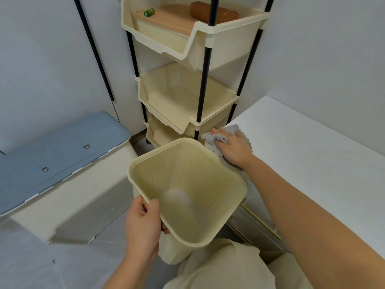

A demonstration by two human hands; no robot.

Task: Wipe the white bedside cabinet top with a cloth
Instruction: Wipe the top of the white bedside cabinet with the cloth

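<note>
The right hand [233, 148] presses, fingers spread, on the grey cloth [231, 129] at the nine-o'clock edge of the white cabinet top [312, 155]. At seven o'clock from it, the left hand [143, 224] grips the rim of the cream bin [198, 167].

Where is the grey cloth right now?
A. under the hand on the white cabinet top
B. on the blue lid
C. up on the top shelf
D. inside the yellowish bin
A: the right hand presses the grey cloth on the corner of the white cabinet top, while the left hand holds the cream bin by its rim.
</note>
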